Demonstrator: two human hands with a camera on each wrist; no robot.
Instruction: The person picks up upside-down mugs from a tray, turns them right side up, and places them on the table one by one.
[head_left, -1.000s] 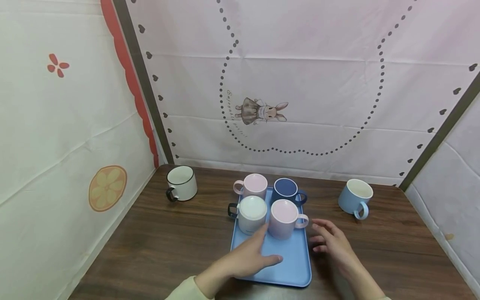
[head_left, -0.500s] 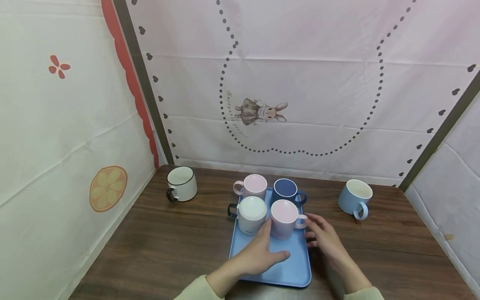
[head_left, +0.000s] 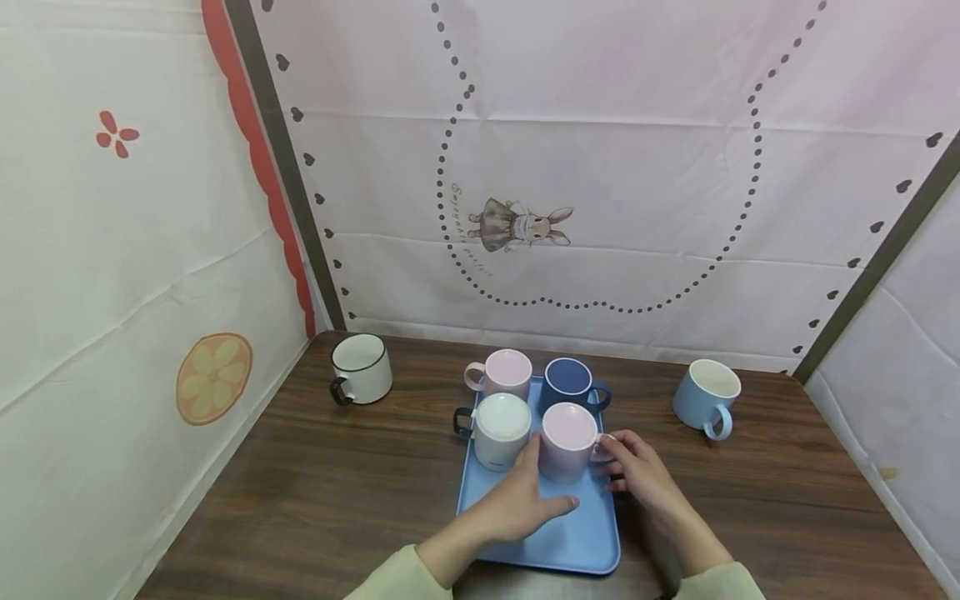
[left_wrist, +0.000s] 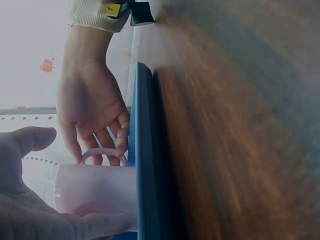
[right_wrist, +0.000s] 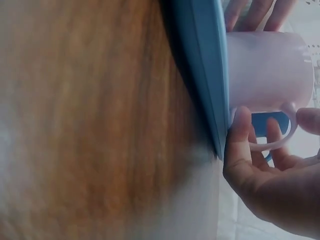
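Observation:
On the blue tray (head_left: 551, 533) stand several mugs. The front right one, a pink mug (head_left: 567, 454), has its handle pointing right. My right hand (head_left: 648, 483) has its fingers around that handle, as the right wrist view also shows with the hand (right_wrist: 275, 185) at the handle of the pink mug (right_wrist: 270, 70). My left hand (head_left: 517, 500) lies along the mug's left side, fingers fairly straight and thumb apart, between it and a white mug (head_left: 501, 442). In the left wrist view the fingers (left_wrist: 102, 225) of that hand touch the pink mug (left_wrist: 95, 187).
Behind on the tray are another pink mug (head_left: 507, 375) and a dark blue mug (head_left: 567, 383). A white mug with a black handle (head_left: 363, 371) stands on the wooden table (head_left: 337, 500) at the back left, a light blue mug (head_left: 701, 400) at the right.
My right hand has moved left from beside the pink mug onto its handle. My left hand has shifted slightly right, against the mug's side. The mugs stand much as before.

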